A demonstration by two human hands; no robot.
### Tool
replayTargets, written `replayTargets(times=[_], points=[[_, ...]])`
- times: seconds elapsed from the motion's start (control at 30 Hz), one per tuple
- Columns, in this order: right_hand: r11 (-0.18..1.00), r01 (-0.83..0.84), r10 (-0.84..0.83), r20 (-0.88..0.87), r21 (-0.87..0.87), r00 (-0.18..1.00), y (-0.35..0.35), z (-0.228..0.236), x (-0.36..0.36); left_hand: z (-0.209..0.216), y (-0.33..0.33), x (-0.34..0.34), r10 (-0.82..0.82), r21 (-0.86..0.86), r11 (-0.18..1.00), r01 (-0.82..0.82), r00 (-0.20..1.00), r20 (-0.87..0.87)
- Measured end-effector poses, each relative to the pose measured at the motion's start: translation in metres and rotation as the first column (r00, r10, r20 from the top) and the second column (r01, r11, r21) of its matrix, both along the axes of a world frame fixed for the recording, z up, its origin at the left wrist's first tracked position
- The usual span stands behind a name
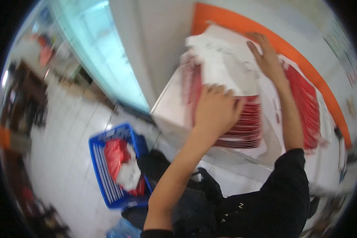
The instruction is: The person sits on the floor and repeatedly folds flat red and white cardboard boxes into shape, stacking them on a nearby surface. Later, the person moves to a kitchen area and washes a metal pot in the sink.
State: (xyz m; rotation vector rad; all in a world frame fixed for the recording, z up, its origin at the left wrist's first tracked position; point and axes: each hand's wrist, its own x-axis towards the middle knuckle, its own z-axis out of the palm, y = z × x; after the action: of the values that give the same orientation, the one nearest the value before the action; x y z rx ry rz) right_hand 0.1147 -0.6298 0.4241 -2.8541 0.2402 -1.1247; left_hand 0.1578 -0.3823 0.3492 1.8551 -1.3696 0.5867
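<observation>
On the white table stands a tall stack of red and white flat pieces [242, 123], probably paper or card, with a white piece [222, 59] on top. My left hand [218, 109] rests on the near part of that top piece, fingers bent and thumb apart. Beyond it, my right hand [265, 57] is at the right far edge of the white piece, its fingers apart and holding nothing that shows. Motion blurs the stack's left side. What lies under my left palm is hidden.
A second red and white stack [303, 103] is at the right, by an orange strip [242, 20] along the wall. Below the table [170, 99], on the tiled floor [63, 154], a blue plastic basket [97, 168] holds red and white pieces. Clear plastic [125, 229] lies near it.
</observation>
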Motion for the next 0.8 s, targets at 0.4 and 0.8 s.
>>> replayTargets(times=[0.4,0.8], points=[[1.000,-0.005,-0.010,-0.637,-0.021,0.771,-0.049,-0.001,-0.018,-0.017,-0.034,-0.011,-0.111,-0.299,0.951,0.079,0.990,-0.089],[0.787,-0.559,0.453,-0.859,0.261,0.238,0.381,-0.230,-0.041,-0.345,0.534,-0.207,0.829,0.624,-0.036,-0.780,-0.372,-0.417]])
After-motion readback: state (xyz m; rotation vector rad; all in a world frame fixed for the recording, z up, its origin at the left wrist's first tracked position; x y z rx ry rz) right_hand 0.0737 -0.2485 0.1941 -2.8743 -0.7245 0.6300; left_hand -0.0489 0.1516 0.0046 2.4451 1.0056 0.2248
